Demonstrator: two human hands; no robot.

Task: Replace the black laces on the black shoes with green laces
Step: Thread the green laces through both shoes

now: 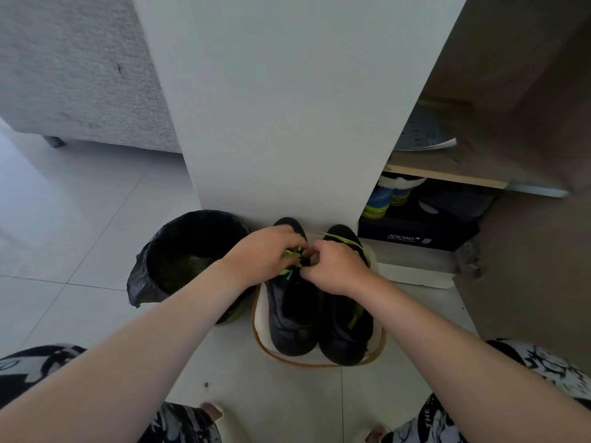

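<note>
White cabinet panel [287,123] behind; black-lined bin [188,251] beside it. Black shoes [294,314] stand paired on cream stool [319,358]. Left hand [265,251] and right hand [335,266] both pinch green lace [289,252] over bin-side shoe's tongue. Best practice: keep lace flat, tension even, ends equal before knotting.

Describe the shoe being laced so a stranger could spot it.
At the white pillar's foot, two black shoes stand on a pale mat. It is the shoe beside the black-bagged bin. The left hand and right hand pinch its green lace.
</note>
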